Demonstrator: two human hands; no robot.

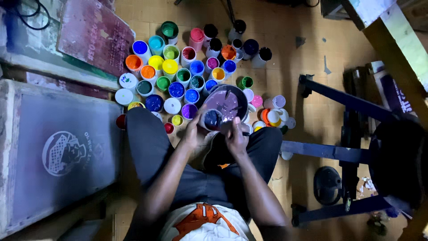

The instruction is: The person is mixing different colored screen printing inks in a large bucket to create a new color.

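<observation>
Crowding paint pots around bucket

— Which colours do you see in the small pots on the floor?

— Orange, yellow, green, blue, pink, purple and black. Some have white lids.

— And the big bucket?

— It is dark, with pale purple paint inside. The small cup holds dark blue paint.

— The clothes?

— The trousers are dark grey, the shirt is white with an orange pattern.

— And the screen frame?

— Grey mesh with a pale round design.
</observation>
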